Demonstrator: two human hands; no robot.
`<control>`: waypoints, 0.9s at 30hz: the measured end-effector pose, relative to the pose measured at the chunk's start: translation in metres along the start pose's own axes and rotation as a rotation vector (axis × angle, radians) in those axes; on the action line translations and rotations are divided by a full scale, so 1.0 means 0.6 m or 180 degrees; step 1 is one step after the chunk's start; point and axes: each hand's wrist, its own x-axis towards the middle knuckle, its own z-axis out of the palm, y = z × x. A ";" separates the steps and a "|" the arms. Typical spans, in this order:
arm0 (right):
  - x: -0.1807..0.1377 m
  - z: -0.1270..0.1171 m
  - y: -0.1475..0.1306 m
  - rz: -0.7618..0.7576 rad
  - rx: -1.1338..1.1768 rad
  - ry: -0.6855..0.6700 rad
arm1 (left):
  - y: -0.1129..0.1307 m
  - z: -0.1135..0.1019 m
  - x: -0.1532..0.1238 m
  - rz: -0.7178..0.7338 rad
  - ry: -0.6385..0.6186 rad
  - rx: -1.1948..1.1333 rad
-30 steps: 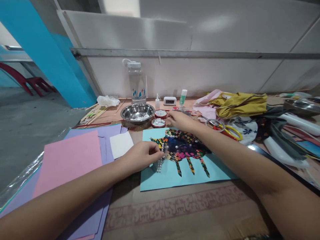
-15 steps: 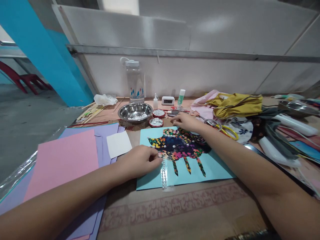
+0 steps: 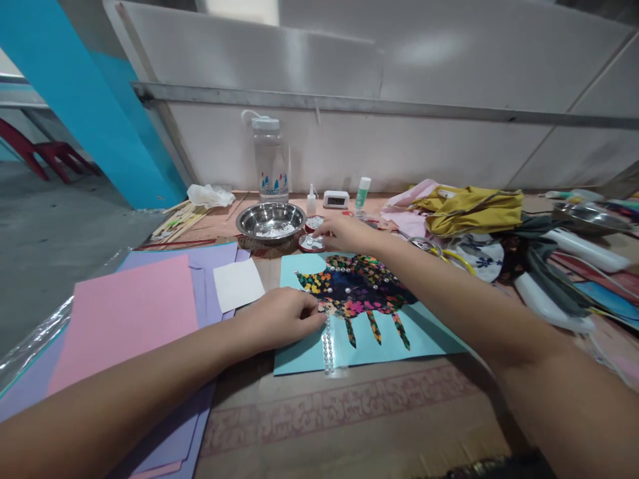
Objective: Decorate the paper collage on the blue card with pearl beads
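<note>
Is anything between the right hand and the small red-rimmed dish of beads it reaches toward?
Nothing visible: the right hand is already at the red-rimmed dish, fingertips over its rim. The steel bowl sits just to the left, clear of the reach.

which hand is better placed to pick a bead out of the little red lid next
Right, probably. The right hand already reaches the small red lids beside the steel bowl, fingertips at them. The left hand is nearer the body, at the pearl strip on the blue card.
</note>
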 end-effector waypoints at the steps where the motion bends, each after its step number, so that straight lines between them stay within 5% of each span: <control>1: 0.005 0.006 -0.008 -0.0050 -0.0052 -0.0068 | 0.000 0.000 0.000 0.0012 0.0005 0.0007; 7: 0.031 0.031 -0.022 0.0052 -0.0123 -0.0087 | -0.007 0.005 0.001 0.0105 0.0091 0.0022; 14: 0.031 0.050 -0.009 -0.0091 0.0167 0.0398 | -0.008 0.004 0.003 0.0105 0.0077 -0.0111; 19: 0.024 0.036 0.000 0.0216 0.0573 0.0790 | -0.008 0.003 0.003 0.0092 0.0081 -0.0067; 27: 0.020 0.046 -0.003 0.0606 0.0921 0.0725 | -0.006 0.003 0.000 0.0112 0.0090 -0.0061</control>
